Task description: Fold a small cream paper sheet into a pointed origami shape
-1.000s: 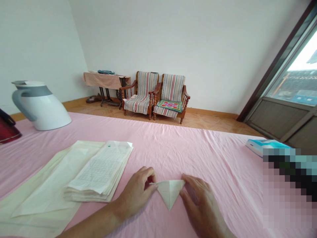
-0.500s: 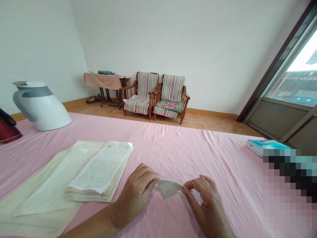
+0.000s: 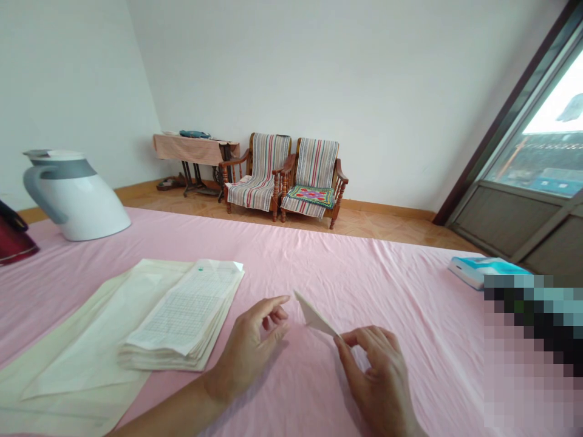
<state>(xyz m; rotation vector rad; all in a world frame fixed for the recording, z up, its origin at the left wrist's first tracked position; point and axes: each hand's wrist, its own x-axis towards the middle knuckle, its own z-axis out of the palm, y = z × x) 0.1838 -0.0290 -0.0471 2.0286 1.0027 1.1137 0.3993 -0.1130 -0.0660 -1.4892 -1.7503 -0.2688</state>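
Observation:
A small piece of folded paper (image 3: 315, 317), pale and roughly triangular, is pinched at its right corner between the thumb and index finger of my right hand (image 3: 376, 370). It tilts up to the left above the pink cloth. My left hand (image 3: 255, 343) is just left of the paper and apart from it, its thumb and index finger spread with nothing between them. Left of that hand lies a stack of grid-lined paper sheets (image 3: 186, 309), partly on larger cream sheets (image 3: 95, 328).
A pink cloth (image 3: 291, 255) covers the table. At the left stand a white and grey jug (image 3: 93, 200) and a red kettle-like object (image 3: 16, 237). A blue and white packet (image 3: 483, 270) lies at the right beside a blurred patch. Two wooden armchairs (image 3: 307, 176) stand beyond the table.
My left hand has let go of the folded paper and opened. The paper has turned in my right hand, so its left end now points up and away.

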